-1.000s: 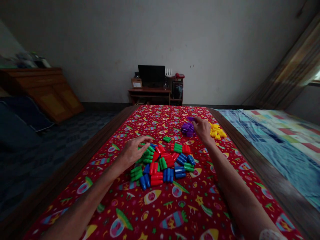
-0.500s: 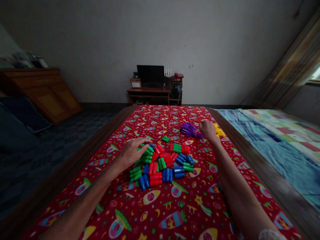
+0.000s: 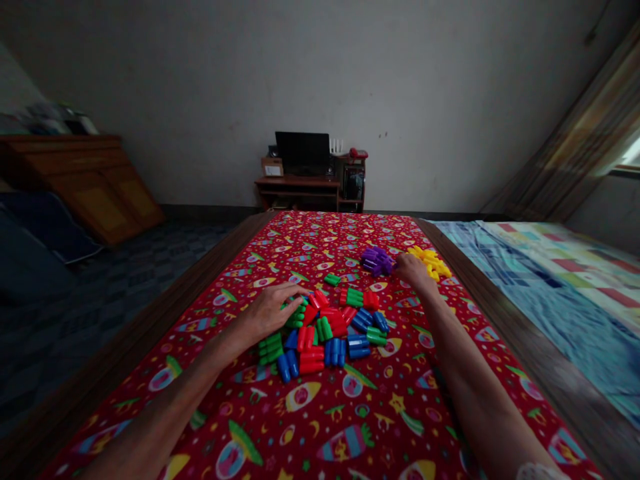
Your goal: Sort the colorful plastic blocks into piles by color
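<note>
My left hand [image 3: 273,311] rests over the left side of a mixed pile of plastic building blocks, its fingers stretched and the thumb apart. Beneath it are green blocks [image 3: 296,317], partly covered by the fingers. Red blocks [image 3: 333,319] and blue blocks [image 3: 335,351] lie beside them. Farther off, my right hand [image 3: 414,270] is curled at the right edge of a heap of purple blocks [image 3: 377,261]; its fingertips are hidden, so what they hold cannot be seen. Just behind that hand lies a heap of yellow blocks [image 3: 431,262].
A red patterned cloth [image 3: 280,433] covers the table, with a brown wooden edge [image 3: 220,250] along its side. One green block [image 3: 332,280] lies apart from the pile. A bed [image 3: 530,300] adjoins on the right; a monitor [image 3: 303,153] stands on a desk beyond.
My right hand has moved slightly down and toward me, uncovering more yellow blocks. The loose purple pieces now sit closer in the heap. My left hand has shifted slightly right and down.
</note>
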`<state>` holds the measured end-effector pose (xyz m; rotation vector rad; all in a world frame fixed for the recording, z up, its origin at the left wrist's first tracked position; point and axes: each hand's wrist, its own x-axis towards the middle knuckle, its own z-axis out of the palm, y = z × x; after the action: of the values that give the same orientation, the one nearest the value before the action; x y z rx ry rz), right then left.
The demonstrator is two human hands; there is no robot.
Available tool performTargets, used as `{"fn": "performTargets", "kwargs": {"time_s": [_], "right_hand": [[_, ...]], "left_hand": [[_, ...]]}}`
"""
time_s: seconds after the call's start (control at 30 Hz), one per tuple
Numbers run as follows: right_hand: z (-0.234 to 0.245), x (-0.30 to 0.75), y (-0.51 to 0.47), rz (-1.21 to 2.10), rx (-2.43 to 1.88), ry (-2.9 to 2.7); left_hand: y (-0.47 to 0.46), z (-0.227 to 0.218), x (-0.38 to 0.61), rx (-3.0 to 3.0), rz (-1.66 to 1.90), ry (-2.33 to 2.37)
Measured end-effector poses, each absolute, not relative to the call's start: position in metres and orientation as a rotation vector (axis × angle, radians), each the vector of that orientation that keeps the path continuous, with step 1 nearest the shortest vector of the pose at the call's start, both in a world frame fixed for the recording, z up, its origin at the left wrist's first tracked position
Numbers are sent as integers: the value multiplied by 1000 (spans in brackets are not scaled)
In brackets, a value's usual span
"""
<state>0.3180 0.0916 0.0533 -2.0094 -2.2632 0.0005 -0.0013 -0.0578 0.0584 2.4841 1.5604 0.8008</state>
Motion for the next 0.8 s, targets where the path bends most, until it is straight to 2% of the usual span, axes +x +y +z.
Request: {"fn": "performTargets", "kwargs": {"time_s": [0.33,0.57,0.67,0.8], "right_hand": [[46,318,109,101,-1889,-2194],[70,324,104,21,-1854,-2257],[75,303,87,17,-1728,-2339],[46,266,50,261,-1281,-2446]], "left_hand": [[-59,58,0,2501,768,1555],[-48,49,-19,2447,849,1656],[-40,31,-31,2343,937,1787],[-31,-1,-37,2147,916,1872]]}}
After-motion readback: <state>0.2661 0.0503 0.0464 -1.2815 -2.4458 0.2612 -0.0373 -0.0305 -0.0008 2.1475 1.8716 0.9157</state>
